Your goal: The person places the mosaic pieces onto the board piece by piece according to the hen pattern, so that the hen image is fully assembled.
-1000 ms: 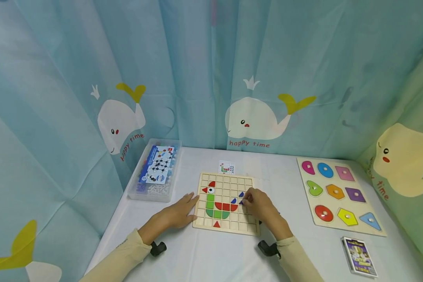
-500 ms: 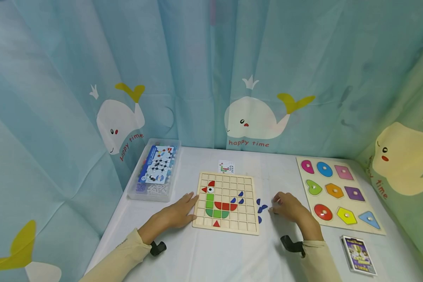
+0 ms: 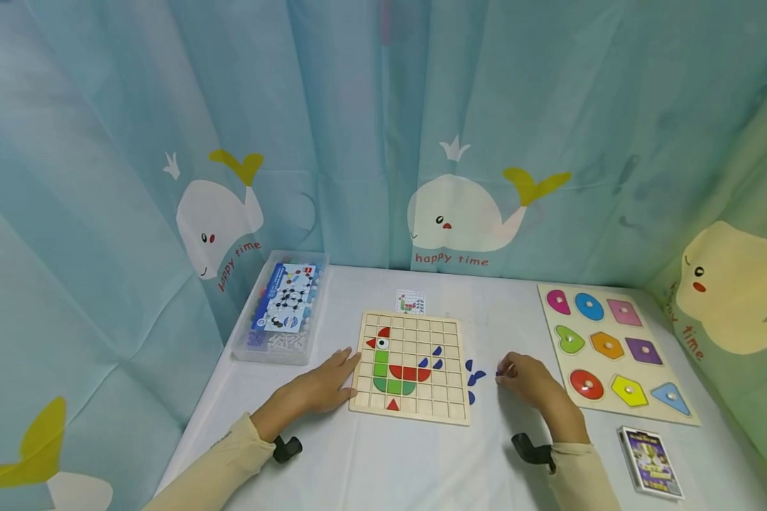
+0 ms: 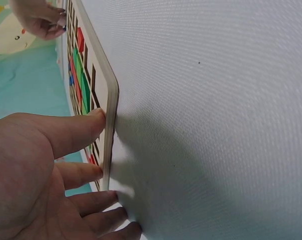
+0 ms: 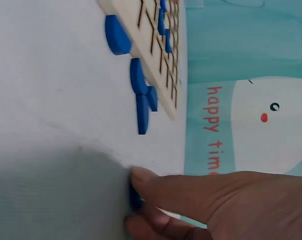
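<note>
A wooden grid board [image 3: 450, 333] lies on the table, with red, green and blue pieces set in it as a bird shape. At its left edge rests my left hand [image 3: 322, 385], fingers extended; in the left wrist view its thumb [image 4: 80, 131] touches the board's rim. Right of the board, my right hand [image 3: 529, 380] pinches a blue half-round piece [image 5: 135, 196] between thumb and fingers, just at the tabletop. Several loose blue half-round pieces [image 3: 479, 375] lie between that hand and the board. The fingers partly hide the pinched piece.
A small pattern card [image 3: 410, 302] lies behind the board. At the left stands a clear plastic case [image 3: 280, 305] of small parts. A knob shape puzzle [image 3: 575, 365] and a boxed card deck [image 3: 652, 463] lie at the right. A whale-print curtain surrounds the table.
My right hand has left the blue pieces on the board, moved right to the tabletop and taken hold of a loose blue half-round piece. The left hand has stayed in place.
</note>
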### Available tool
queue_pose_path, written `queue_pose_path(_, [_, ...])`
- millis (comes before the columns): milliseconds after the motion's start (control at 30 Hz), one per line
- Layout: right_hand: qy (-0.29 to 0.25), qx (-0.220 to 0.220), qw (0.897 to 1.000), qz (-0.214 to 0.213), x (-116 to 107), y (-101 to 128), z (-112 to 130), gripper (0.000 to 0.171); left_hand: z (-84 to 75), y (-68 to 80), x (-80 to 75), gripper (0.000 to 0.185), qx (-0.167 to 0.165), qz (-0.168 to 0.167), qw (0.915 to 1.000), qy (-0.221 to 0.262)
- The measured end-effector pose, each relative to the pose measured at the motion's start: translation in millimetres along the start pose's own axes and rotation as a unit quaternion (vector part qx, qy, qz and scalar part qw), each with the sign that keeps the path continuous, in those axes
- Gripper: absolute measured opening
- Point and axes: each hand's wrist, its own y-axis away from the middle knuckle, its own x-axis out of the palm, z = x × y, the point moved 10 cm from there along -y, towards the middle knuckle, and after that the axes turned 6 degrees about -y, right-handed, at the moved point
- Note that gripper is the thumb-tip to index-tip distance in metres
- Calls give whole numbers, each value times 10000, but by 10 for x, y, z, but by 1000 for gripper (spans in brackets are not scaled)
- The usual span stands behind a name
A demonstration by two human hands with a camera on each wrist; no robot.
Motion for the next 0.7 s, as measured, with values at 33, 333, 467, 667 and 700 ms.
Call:
queue_pose_path(33, [-5,-96,10000,-13,3,-1,9,12,-1,1,0,70,3,5,10000,8])
queue_pose_path(333, [-28,79,9993,-373,-4,-30,-121,27,-3,0,-6,70,8,-21,10000,49])
queue_pose_path(467, [-101,452,9981,-411,10,-37,-231,32,4,-4,12,70,-16,10,10000,8])
queue_pose_path(667, [-224,153,9981,-544,29,-51,-161,25,18,-12,14,71,-57,6,10000,-20])
queue_pose_path(700, [-242,92,9980,-581,33,-57,-143,25,16,-11,9,71,-50,-3,10000,-5])
